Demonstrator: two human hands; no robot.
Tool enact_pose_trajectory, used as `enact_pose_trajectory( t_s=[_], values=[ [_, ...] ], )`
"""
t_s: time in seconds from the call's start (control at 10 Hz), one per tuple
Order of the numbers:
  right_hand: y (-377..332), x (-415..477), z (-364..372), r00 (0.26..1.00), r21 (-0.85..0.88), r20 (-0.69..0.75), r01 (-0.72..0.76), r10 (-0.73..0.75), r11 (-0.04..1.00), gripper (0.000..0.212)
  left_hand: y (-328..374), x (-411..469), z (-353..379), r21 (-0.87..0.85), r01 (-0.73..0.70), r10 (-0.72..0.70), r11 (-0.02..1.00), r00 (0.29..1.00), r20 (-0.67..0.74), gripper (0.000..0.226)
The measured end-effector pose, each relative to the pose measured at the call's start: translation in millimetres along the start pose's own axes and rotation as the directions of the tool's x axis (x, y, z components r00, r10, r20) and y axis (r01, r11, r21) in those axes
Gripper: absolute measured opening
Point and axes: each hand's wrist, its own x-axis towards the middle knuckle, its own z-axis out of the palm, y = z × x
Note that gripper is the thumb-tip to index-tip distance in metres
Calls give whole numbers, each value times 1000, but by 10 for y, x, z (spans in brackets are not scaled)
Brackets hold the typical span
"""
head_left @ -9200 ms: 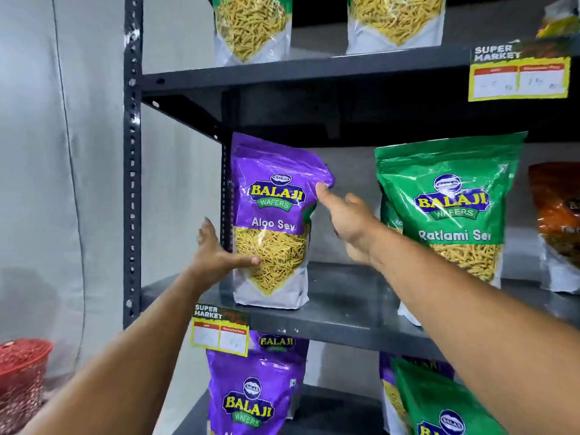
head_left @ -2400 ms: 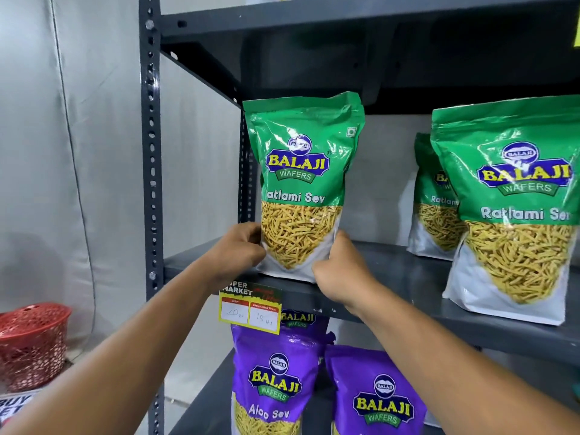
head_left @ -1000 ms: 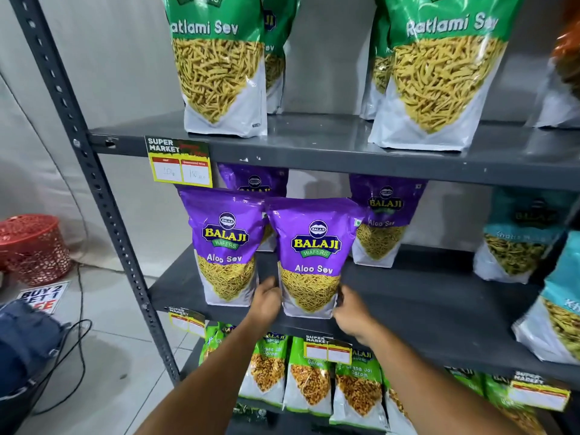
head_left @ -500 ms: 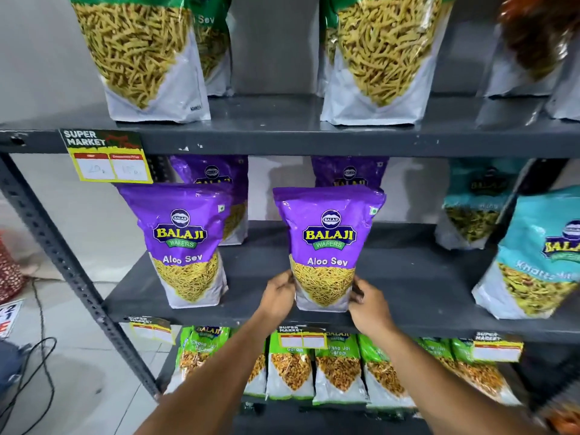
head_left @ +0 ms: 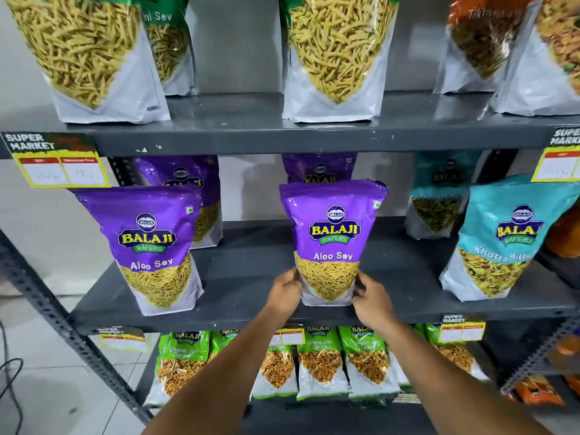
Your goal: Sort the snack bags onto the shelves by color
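Observation:
A purple Aloo Sev bag (head_left: 332, 233) stands upright near the front of the middle grey shelf (head_left: 251, 277). My left hand (head_left: 285, 291) grips its lower left corner and my right hand (head_left: 370, 298) grips its lower right corner. Another purple bag (head_left: 150, 243) stands to the left at the front, with two more purple bags (head_left: 188, 180) (head_left: 318, 169) behind. Teal Khatta Mitha bags (head_left: 499, 240) fill the right of this shelf. Green Ratlami Sev bags (head_left: 335, 54) stand on the shelf above.
Light green Chana Jor Garam bags (head_left: 320, 359) line the shelf below. Orange bags (head_left: 480, 42) sit at the upper right. Yellow price tags (head_left: 59, 171) hang on the shelf edges. A slanted rack upright (head_left: 62, 315) runs down the left, beside tiled floor.
Between my hands the purple bag has gone from beside the left purple bag to the shelf's middle. The view has shifted slightly closer; both hands still hold its bottom corners.

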Motion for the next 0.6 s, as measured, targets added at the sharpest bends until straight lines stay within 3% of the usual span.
enact_pose_trajectory(
  t_s=[0.2, 0.3, 0.5, 0.6],
  values=[
    [7, 2, 6, 1000, -15, -7, 23, -23, 1000, 63, -58, 84, 32, -199, -6, 5, 980, 1000, -5, 42],
    [5, -5, -2, 1000, -16, -2, 28, -28, 999, 62, -97, 95, 9, -164, -1, 0, 986, 1000, -4, 41],
    [2, -30, -6, 999, -11, 11, 31, -31, 999, 59, 9, -66, -37, 118, -58, 49, 991, 996, 77, 36],
    [-60, -118, -46, 993, -45, -72, 89, -93, 995, 50, 71, -144, -78, 261, -140, 123, 955, 989, 80, 44]
  ],
)
